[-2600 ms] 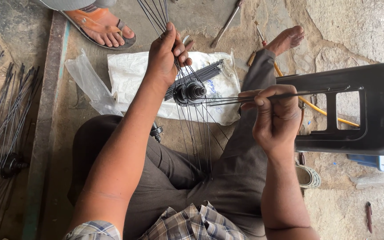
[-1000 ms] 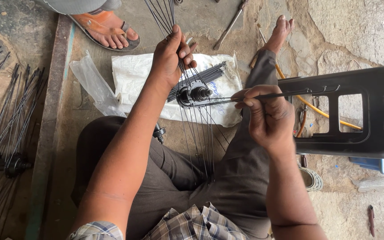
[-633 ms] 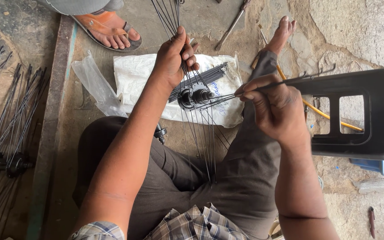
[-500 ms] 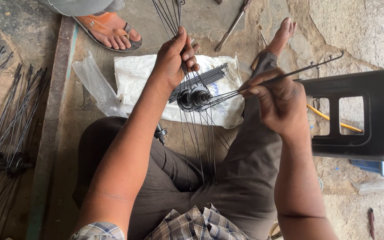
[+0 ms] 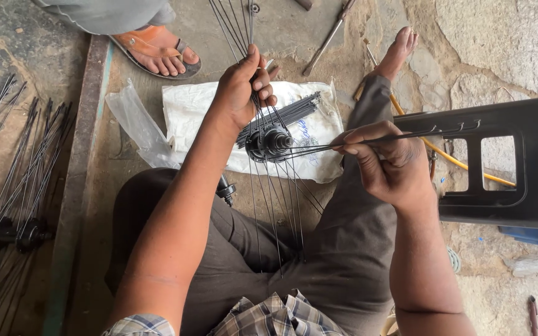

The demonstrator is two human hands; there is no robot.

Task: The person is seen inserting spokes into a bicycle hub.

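A thin black spoke is pinched in the closed fingers of the right hand. Its tip is pointed at the black hub, just under the left hand. A bunch of spokes is gripped in the curled left hand. The spoke looks light, bendy and springy, so it is best held near the middle. More loose spokes are laid on a white bag behind the hub.

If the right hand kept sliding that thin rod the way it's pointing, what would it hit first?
The right hand points its spoke leftward at the black wheel hub, so it would likely meet the hub first. The left hand grips spokes just above; exact depth is unclear.
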